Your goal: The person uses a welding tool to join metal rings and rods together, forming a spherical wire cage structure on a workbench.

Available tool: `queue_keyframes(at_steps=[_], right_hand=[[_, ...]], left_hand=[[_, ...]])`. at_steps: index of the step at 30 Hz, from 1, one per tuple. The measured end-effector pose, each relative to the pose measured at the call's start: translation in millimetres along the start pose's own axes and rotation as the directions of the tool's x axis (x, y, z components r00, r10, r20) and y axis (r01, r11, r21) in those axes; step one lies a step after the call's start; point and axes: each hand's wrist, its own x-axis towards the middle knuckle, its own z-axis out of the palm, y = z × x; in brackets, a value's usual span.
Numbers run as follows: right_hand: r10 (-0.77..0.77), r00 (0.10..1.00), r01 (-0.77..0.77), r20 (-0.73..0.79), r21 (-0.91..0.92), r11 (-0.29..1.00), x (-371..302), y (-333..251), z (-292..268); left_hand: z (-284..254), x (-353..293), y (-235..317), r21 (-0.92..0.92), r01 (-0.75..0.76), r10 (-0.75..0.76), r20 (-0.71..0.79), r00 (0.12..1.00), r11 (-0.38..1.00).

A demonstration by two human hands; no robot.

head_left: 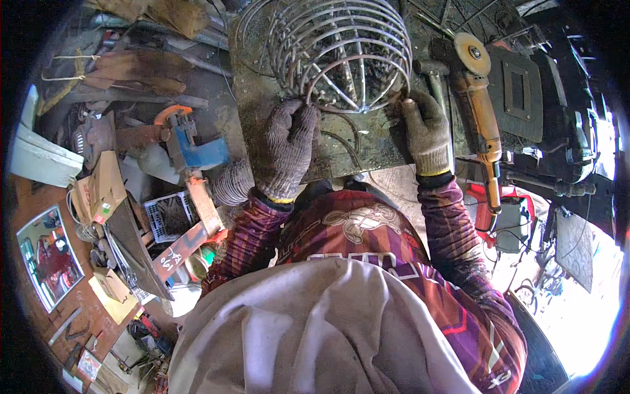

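A round cage of bent metal rods [361, 79] lies on the dark worktop [259, 88], with several rings joined by crossing rods. Grey knit gloves cover both hands. The curled fingers of my left hand [287, 146] close on the cage's near ring at its left side. On the right side, my right hand [428, 134] pinches the same ring between thumb and fingers. The fingertips are partly hidden behind the gloves. Between my hands, a thin curved rod [354, 139] rests on the worktop below the cage.
Right of my right hand lie a hammer [433, 73] and an orange angle grinder [481, 115] with a pale disc. Beyond them is a black plate with a rectangular window [525, 92]. A blue clamp [200, 151] stands left of the worktop. A red-framed machine [515, 220] sits lower right.
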Motion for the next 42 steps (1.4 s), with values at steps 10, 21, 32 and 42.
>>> queue_keyframes(at_steps=[10, 21, 32, 42], right_hand=[[0.179, 0.979, -0.188, 0.096, 0.091, 0.978, -0.1, -2.2, -0.4], [0.186, 0.975, -0.195, 0.119, 0.068, 0.978, 0.9, -6.7, -1.5], [0.181, 0.978, -0.184, 0.108, 0.023, 0.983, 1.6, -16.8, -2.3], [0.123, 0.988, -0.129, 0.09, 0.059, 0.99, 1.5, -20.4, 0.3]], left_hand=[[-45.9, -0.3, 22.7, 0.471, -0.258, 0.285, 0.016, 0.958, 0.843], [-37.7, -23.2, 36.7, 0.796, -0.373, 0.292, 0.256, 0.921, 0.477], [-57.2, -19.0, 35.1, 0.821, -0.393, 0.182, 0.348, 0.92, 0.414], [-139.2, -26.1, 43.6, 0.719, -0.023, 0.109, -0.074, 0.991, 0.694]])
